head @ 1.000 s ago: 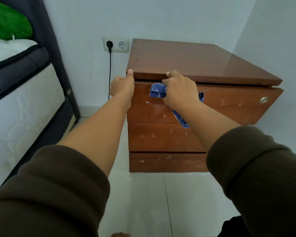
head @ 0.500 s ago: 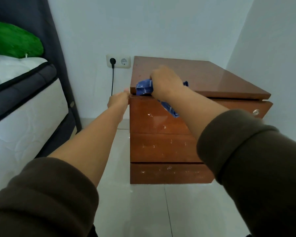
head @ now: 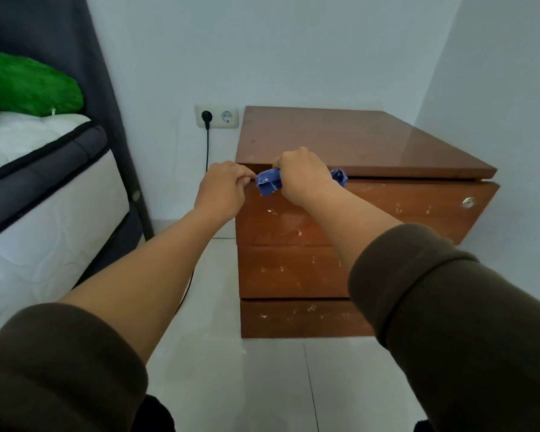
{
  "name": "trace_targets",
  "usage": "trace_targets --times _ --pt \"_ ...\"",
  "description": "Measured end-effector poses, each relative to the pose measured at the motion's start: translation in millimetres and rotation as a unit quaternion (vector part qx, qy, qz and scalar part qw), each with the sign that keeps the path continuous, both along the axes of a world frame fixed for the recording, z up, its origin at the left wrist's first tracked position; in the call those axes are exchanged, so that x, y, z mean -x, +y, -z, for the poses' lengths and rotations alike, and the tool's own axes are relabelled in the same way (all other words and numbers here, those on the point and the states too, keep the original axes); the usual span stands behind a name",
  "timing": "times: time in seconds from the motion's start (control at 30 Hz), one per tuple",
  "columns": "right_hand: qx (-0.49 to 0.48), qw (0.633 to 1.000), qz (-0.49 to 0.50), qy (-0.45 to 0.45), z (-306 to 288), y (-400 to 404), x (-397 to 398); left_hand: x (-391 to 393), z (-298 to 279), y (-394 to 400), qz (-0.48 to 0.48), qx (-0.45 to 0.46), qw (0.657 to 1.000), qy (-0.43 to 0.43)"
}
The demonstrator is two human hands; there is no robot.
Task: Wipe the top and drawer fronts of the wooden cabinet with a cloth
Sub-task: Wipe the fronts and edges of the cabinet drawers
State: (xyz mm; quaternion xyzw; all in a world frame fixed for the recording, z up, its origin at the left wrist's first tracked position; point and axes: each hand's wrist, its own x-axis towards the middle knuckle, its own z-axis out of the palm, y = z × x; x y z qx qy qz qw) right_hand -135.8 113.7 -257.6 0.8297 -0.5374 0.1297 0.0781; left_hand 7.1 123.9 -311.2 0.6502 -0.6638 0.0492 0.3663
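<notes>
A low wooden cabinet [head: 365, 141] with a glossy top and three drawer fronts stands in the room's corner. White specks dot the top drawer front [head: 412, 210] and the two below. My right hand [head: 303, 174] is shut on a bunched blue cloth [head: 267, 183], held at the front left edge of the top, over the gap above the top drawer. My left hand [head: 223, 190] sits at the cabinet's front left corner, its fingertips pinching the cloth's left end.
A bed with a white mattress [head: 41, 213] and a green pillow [head: 28, 85] stands at the left. A wall socket [head: 216, 116] with a black cable plugged in is beside the cabinet. A round lock [head: 468, 201] sits on the top drawer. White floor tiles [head: 262, 385] lie in front.
My right hand with the cloth went from the top drawer front up onto the top's edge, then back down to the front edge. My left hand moved in to touch the cloth.
</notes>
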Motion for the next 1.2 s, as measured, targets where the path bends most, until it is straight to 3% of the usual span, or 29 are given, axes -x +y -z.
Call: trace_targets --times 0.17,0.37,0.8,1.0,1.13,1.2 --pt "-0.004 0.999 0.045 -0.012 0 -8 54 32 -11 -9 -0.035 0.016 0.989 -0.146" --pt "-0.01 0.994 0.105 -0.037 0 -17 120 117 -19 -26 0.069 -0.05 0.986 -0.142" --pt "0.004 0.963 0.255 -0.089 13 -62 282 258 -23 -75 0.133 -0.069 0.971 -0.188" --pt "0.023 0.948 0.259 -0.183 23 -69 302 244 -28 -77 0.165 -0.03 0.97 -0.177" --pt "0.149 0.909 0.236 -0.309 59 -53 294 204 -27 -67 0.169 -0.003 0.969 -0.178" --pt "0.162 0.896 0.23 -0.343 79 -45 286 183 -27 -61 0.14 -0.008 0.971 -0.196"
